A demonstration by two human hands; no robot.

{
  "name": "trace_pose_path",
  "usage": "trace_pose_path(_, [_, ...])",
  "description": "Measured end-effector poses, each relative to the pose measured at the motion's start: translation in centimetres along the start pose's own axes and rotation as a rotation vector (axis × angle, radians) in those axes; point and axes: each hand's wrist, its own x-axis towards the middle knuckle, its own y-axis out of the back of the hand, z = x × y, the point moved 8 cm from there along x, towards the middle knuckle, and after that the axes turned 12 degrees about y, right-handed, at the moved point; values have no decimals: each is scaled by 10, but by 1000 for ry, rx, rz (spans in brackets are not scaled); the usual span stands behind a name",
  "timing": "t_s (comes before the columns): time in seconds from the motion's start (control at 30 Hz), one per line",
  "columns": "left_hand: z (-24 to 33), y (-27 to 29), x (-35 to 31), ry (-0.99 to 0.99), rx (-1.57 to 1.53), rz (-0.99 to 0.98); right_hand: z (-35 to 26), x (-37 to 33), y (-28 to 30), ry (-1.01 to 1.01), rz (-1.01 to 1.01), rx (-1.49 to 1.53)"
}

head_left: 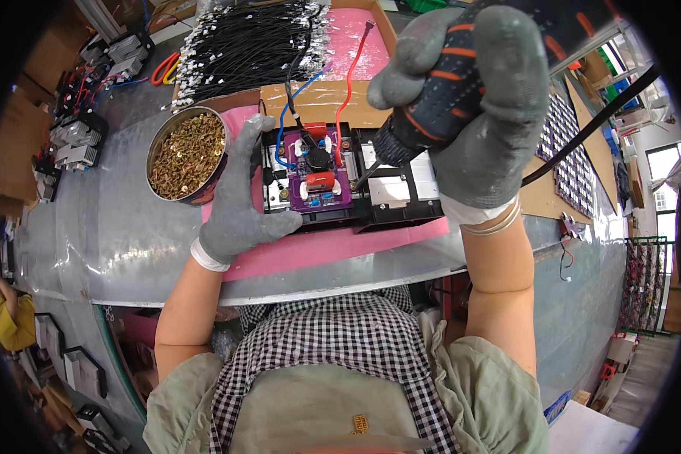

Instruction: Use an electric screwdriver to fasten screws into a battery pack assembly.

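Note:
My gloved left hand (pixel 238 204) grips the left end of a black housing (pixel 321 222), thumb along the near side and a finger at the far corner. On it sits a purple circuit board (pixel 333 200) with red cylindrical parts and a round black part. A red wire (pixel 348 91), a blue wire (pixel 284 125) and a black cable rise from it. In my gloved right hand (pixel 499 113) is an electric screwdriver (pixel 408 135), dark with orange stripes. Its bit slants down to the board's right edge; whether it touches a screw, I cannot tell. Beside it lies a second black housing (pixel 401 221) with silver plates.
A round tin (pixel 209 192) full of small screws stands left of my left hand. Behind are bundled black cables (pixel 250 53) in a cardboard tray. Silver heatsink units (pixel 79 144) line the far left. A black cord (pixel 605 125) hangs at right, near a panel of purple boards (pixel 567 151).

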Motion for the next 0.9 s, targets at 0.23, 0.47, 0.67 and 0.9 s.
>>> trace_pose_path(0.23, [2, -1, 0, -27, 4, 9, -2, -1, -1, 122, -170, -109])
trace_pose_path(0.47, [0, 0, -2, 75, -7, 15, 14, 7, -4, 12, -248, -38])
trace_pose_path(0.67, [0, 4, 2, 96, -42, 36, 25, 14, -15, -78, -330, 9])
trace_pose_path(0.9, [-2, 10, -10, 116, -147, -42, 15, 1, -25, -20, -158, -74])
